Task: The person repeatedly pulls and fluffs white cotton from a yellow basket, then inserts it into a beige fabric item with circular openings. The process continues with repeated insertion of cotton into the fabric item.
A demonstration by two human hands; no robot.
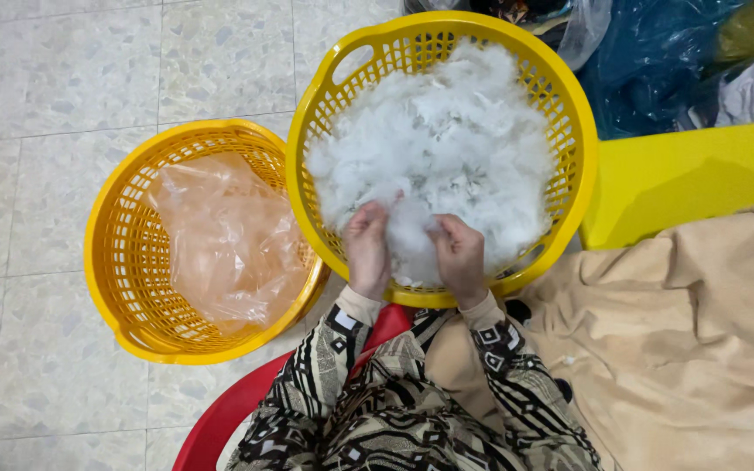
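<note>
A round yellow plastic basket (579, 131) in front of me is heaped with white fluffy fibre stuffing (447, 131). My left hand (366, 251) and my right hand (461, 257) reach over its near rim, side by side. Both have their fingers closed into a clump of the stuffing between them. My sleeves are patterned black and beige. A second yellow basket (119, 262) stands lower left, touching the first, with a crumpled clear plastic bag (229, 240) inside.
A beige cloth (691, 331) lies at the right over a yellow surface (682, 174). Dark blue and clear plastic bags (656, 61) are piled behind. A red plastic seat edge (220, 419) shows below. The floor is pale speckled tile (54, 96).
</note>
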